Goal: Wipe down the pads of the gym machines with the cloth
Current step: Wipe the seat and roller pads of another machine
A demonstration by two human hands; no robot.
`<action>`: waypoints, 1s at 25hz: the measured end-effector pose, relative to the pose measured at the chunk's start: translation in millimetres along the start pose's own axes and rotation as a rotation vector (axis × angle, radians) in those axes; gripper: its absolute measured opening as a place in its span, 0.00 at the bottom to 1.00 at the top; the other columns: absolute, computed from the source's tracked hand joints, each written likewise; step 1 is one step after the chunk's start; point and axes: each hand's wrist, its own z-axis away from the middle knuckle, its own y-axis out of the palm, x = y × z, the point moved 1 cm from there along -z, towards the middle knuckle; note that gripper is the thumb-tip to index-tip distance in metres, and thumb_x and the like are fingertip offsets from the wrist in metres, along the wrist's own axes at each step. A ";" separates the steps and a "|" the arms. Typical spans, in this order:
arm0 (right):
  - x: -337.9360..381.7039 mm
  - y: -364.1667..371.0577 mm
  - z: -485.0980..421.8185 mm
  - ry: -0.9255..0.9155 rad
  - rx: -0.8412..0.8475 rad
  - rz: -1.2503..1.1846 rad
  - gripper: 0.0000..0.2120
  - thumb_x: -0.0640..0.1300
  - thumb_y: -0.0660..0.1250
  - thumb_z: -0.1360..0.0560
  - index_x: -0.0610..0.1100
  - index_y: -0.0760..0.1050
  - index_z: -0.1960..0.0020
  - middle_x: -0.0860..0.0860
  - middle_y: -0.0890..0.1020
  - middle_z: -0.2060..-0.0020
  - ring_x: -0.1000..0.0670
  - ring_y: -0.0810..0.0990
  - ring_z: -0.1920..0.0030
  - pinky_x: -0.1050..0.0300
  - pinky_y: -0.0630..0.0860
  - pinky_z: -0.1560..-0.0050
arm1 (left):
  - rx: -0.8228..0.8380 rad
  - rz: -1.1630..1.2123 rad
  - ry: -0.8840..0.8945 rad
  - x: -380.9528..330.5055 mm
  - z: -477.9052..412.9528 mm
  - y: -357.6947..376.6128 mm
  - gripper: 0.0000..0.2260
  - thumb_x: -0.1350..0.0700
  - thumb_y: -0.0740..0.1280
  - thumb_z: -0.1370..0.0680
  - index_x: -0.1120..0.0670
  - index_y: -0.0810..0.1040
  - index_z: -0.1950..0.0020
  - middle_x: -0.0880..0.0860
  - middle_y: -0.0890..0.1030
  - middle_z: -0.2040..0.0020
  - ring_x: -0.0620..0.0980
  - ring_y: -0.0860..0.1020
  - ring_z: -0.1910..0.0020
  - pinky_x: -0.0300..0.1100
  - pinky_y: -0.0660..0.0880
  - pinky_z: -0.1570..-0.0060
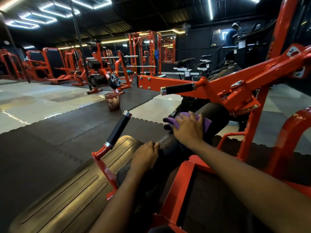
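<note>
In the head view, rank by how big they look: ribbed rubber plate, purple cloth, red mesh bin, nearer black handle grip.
1. Ribbed rubber plate, largest by far, also nearest the camera.
2. Purple cloth, partly under the right hand.
3. Red mesh bin and nearer handle grip: too alike to rank.

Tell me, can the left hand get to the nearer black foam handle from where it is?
Likely yes. The left hand rests on the black pad, and the nearer handle stands just left of it, with nothing between them but open air.
</note>
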 end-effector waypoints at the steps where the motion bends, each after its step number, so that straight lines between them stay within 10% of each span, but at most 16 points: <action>1: 3.7 5.0 8.2 -0.033 -0.052 -0.011 0.19 0.63 0.59 0.25 0.54 0.80 0.44 0.53 0.80 0.39 0.43 0.70 0.32 0.35 0.58 0.30 | -0.010 -0.010 0.001 -0.4 0.2 -0.4 0.20 0.44 0.51 0.15 0.55 0.77 0.43 0.56 0.81 0.45 0.54 0.78 0.50 0.47 0.71 0.52; 4: -21.3 4.8 13.0 -0.266 -0.087 -0.045 0.19 0.61 0.60 0.24 0.56 0.77 0.38 0.54 0.79 0.35 0.46 0.71 0.31 0.41 0.59 0.30 | -0.034 -0.022 -0.003 0.2 1.2 -0.2 0.19 0.44 0.51 0.15 0.53 0.77 0.44 0.54 0.81 0.48 0.51 0.77 0.53 0.47 0.72 0.53; 9: -18.9 3.9 2.7 0.020 -0.186 -0.071 0.16 0.56 0.67 0.25 0.52 0.79 0.40 0.52 0.80 0.38 0.44 0.71 0.33 0.40 0.61 0.29 | -0.080 -0.007 -0.004 0.6 8.4 3.9 0.17 0.44 0.51 0.15 0.52 0.76 0.42 0.51 0.80 0.48 0.47 0.74 0.53 0.45 0.70 0.53; 12: -42.7 1.6 2.8 -0.229 -0.155 -0.088 0.18 0.57 0.62 0.25 0.54 0.78 0.38 0.53 0.80 0.37 0.45 0.73 0.34 0.43 0.62 0.31 | -0.081 0.012 0.005 0.6 9.6 5.8 0.18 0.44 0.51 0.15 0.51 0.76 0.41 0.51 0.80 0.47 0.48 0.76 0.50 0.47 0.73 0.50; 16: -53.4 -4.0 -15.3 0.080 -0.225 -0.150 0.17 0.55 0.65 0.23 0.50 0.79 0.38 0.50 0.80 0.36 0.43 0.73 0.33 0.41 0.63 0.30 | -0.097 0.023 -0.009 -0.3 11.7 5.8 0.18 0.43 0.51 0.15 0.51 0.76 0.43 0.50 0.80 0.49 0.48 0.76 0.52 0.48 0.74 0.50; 20: -74.7 -0.8 -18.0 -0.197 -0.178 -0.093 0.19 0.58 0.61 0.24 0.54 0.78 0.37 0.52 0.80 0.36 0.45 0.73 0.33 0.41 0.61 0.29 | -0.110 0.018 -0.014 -1.2 11.8 3.0 0.17 0.43 0.50 0.15 0.51 0.75 0.46 0.50 0.79 0.52 0.48 0.76 0.54 0.50 0.76 0.50; 25: -82.1 -4.0 -36.3 0.100 -0.268 -0.121 0.15 0.54 0.67 0.23 0.51 0.79 0.39 0.50 0.79 0.34 0.43 0.72 0.32 0.40 0.62 0.29 | -0.133 0.010 -0.024 -2.9 14.0 4.0 0.18 0.43 0.50 0.15 0.50 0.75 0.48 0.49 0.78 0.54 0.48 0.76 0.55 0.51 0.76 0.51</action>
